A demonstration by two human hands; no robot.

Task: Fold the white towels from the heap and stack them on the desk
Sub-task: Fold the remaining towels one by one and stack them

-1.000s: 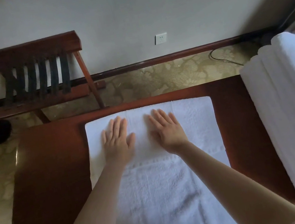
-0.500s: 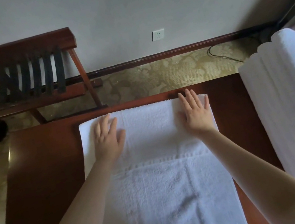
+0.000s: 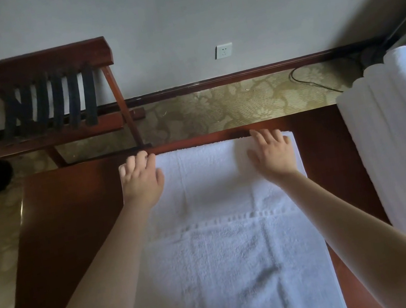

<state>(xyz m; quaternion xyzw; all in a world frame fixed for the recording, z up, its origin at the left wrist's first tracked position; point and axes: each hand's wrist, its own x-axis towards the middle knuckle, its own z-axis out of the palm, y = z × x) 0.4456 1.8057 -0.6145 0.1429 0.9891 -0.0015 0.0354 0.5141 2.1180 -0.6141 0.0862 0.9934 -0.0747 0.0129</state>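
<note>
**Grip check: towel flat on desk, both hands at its far edge**

The towel runs lengthwise down the desk, with a hem band across it below the hands. Left hand is on the far left corner, with its fingers bent at the edge and blurred. Can't tell if it pinches the cloth or only presses it. Right hand is palm down near the far right corner, fingers nearly straight and spread. Its fingertips reach the far edge, the thumb is out sideways, and it holds nothing. Stack of folded towels stands at the desk's right end, apart from the flat towel. Luggage rack stands against the wall beyond the desk, with a wall socket to its right.
</note>
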